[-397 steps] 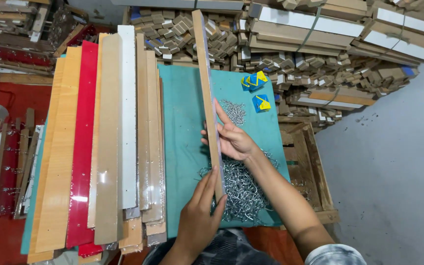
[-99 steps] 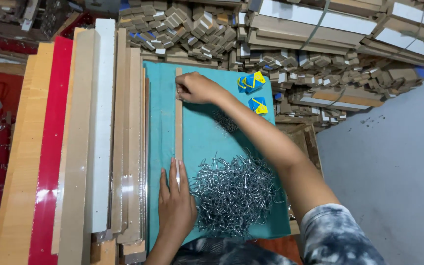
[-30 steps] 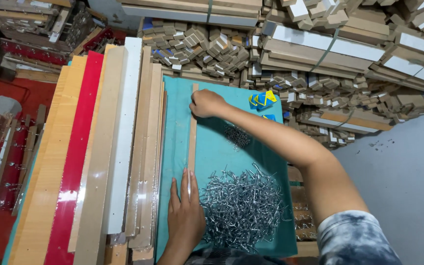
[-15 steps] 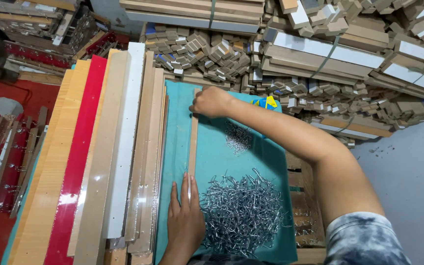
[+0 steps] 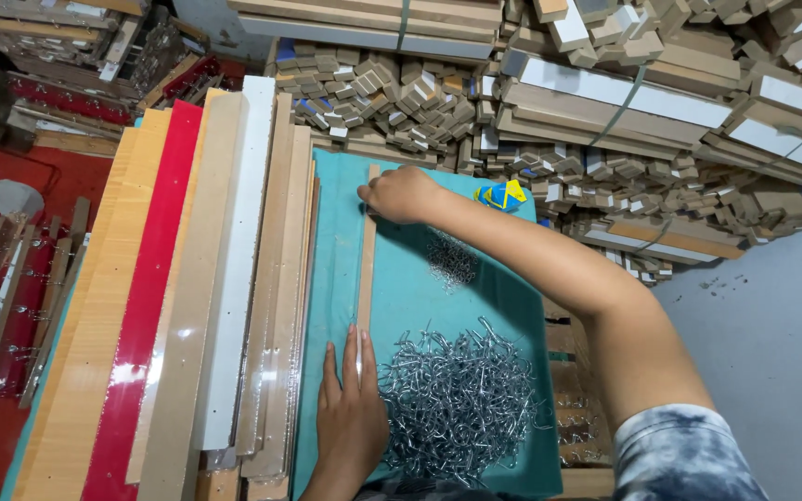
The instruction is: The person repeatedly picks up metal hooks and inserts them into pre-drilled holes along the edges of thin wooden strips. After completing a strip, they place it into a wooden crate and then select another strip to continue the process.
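A thin wooden strip (image 5: 367, 264) lies lengthwise on the teal table top (image 5: 480, 292). My right hand (image 5: 399, 194) reaches far forward and grips the strip near its far end. Flat on the near end of the strip rests my left hand (image 5: 349, 408), fingers spread and pressing down. A large pile of shiny metal hooks (image 5: 461, 399) sits just right of my left hand. A smaller cluster of hooks (image 5: 449, 261) lies under my right forearm.
Long boards in wood, red and white (image 5: 192, 288) lie stacked along the left of the teal top. Heaps of short wooden blocks and bundled strips (image 5: 605, 121) fill the back. A blue and yellow packet (image 5: 501, 195) lies at the far edge. Grey floor (image 5: 772, 343) shows at right.
Long ago I held the strip tilted up over the hooks. Now it lies flat, my right hand at its far end and my left pressing its near end; little moved in the last second.
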